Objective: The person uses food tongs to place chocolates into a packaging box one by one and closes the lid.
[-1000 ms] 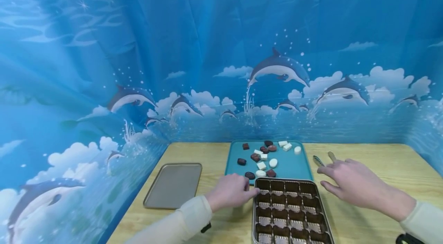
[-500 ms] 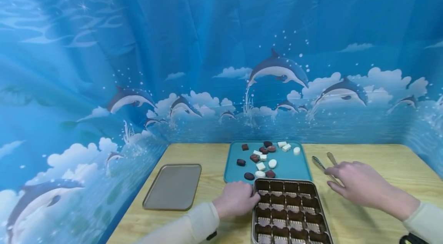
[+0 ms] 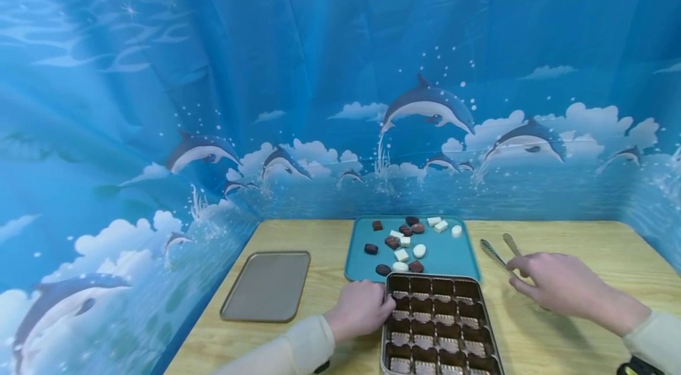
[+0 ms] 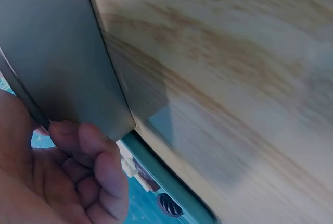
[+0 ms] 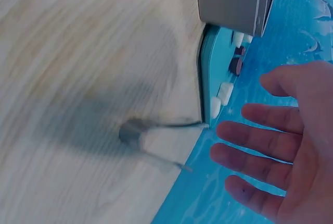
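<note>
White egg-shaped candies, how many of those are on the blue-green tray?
3. One candy is near the far right corner of the tray, another candy near its middle, a third candy by its near edge. The tin may hide more.

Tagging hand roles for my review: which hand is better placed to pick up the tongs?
Probably the right hand: it is near the tongs, fingers extended, holding nothing. The left hand grips the edge of the divided box, farther away.
</note>
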Tool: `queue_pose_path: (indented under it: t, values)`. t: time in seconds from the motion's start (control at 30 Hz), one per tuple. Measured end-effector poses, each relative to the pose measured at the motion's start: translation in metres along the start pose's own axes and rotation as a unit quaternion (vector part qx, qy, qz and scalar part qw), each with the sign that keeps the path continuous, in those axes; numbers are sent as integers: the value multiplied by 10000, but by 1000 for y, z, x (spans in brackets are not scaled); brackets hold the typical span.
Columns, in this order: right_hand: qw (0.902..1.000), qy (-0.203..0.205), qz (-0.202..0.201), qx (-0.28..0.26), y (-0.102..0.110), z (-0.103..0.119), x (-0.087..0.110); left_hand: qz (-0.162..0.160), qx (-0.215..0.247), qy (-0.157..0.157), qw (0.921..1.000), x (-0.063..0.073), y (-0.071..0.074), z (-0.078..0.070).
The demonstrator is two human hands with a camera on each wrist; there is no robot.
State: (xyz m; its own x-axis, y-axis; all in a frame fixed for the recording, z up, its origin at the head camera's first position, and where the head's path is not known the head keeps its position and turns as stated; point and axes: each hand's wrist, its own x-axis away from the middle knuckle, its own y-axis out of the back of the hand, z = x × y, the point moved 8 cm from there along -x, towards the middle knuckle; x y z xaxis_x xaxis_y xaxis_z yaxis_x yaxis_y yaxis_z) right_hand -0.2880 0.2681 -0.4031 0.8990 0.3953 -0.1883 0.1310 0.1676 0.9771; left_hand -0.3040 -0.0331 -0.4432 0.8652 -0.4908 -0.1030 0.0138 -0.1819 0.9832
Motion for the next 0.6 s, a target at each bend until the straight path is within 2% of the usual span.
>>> queue_pose_path:
  t: [0.2, 0.43, 0.6]
  values:
    - [9996, 95, 130, -211, -12, 18, -1, -35, 53, 71, 10000, 2, 0, 5]
    - [9960, 813, -251, -283, -20, 55, 2, -81, 109, 91, 9999, 4, 0, 9]
    - [9932, 1052, -410, -275, -23, 70, -1, -191, 90, 198, 9996, 8, 0, 19]
